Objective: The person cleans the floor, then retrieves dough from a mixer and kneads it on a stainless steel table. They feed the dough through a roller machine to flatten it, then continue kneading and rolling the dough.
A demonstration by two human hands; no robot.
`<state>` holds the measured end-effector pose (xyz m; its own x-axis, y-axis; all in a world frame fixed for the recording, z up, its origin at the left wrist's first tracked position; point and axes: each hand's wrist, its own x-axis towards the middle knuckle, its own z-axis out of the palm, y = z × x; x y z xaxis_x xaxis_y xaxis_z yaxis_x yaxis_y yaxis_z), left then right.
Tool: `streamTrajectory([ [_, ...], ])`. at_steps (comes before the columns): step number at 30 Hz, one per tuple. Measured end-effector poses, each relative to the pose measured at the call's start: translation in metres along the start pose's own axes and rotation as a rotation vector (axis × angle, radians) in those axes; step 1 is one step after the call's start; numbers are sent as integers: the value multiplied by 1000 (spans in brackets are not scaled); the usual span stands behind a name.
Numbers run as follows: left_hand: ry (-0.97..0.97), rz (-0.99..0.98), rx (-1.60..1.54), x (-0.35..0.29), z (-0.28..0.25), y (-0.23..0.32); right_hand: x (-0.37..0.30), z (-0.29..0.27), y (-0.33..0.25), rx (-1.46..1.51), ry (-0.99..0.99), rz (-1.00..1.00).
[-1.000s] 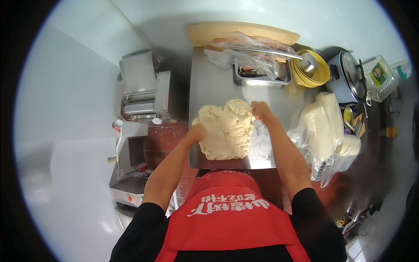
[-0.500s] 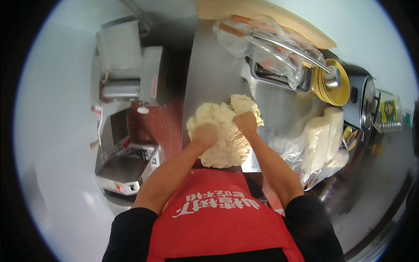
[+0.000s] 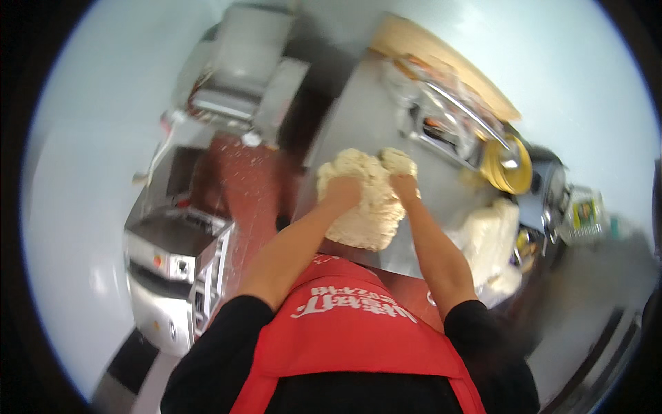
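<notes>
Nearest the camera, a red apron (image 3: pixel 358 348) with white lettering is worn over black short sleeves, and both bare forearms are extended over the table (image 3: pixel 438 207). A mass of pale dough (image 3: pixel 367 224) is found on the table, near its front edge and directly ahead of the apron. The left hand (image 3: pixel 343 191) is placed on the left part of the dough; it is blurred, and whether its fingers are spread or curled cannot be told. The right hand (image 3: pixel 405 186) is set against the right part, just short of a rounded lump at the far end; the state of its fingers likewise cannot be told. To the left, beyond the table, a metal machine (image 3: pixel 176 241) is stood above a red floor (image 3: pixel 238 183). To the right of the dough, pale contents are held in plastic bags (image 3: pixel 488 231). Farther off, a metal tray (image 3: pixel 441 148) is partly covered by clear plastic, with a metal rod (image 3: pixel 469 114) laid across. Beside it, yellow bowls (image 3: pixel 498 172) are stacked, and a grey-blue pot (image 3: pixel 534 200) is positioned to their right. Along the far edge, a wooden board (image 3: pixel 452 58) is placed.
</notes>
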<state>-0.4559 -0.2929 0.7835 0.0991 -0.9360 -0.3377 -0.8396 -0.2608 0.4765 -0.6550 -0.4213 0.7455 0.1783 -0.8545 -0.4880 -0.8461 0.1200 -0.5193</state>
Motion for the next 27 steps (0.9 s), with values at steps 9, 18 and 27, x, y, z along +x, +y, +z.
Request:
streamTrajectory([
  [9,-149,624,319,27,36,-14,-59,59,11,-103,60,-277],
  [18,-293,550,292,52,37,-17,-63,48,-30,452,110,423],
  [27,-352,680,571,65,54,-36,-33,71,-5,490,-153,272],
])
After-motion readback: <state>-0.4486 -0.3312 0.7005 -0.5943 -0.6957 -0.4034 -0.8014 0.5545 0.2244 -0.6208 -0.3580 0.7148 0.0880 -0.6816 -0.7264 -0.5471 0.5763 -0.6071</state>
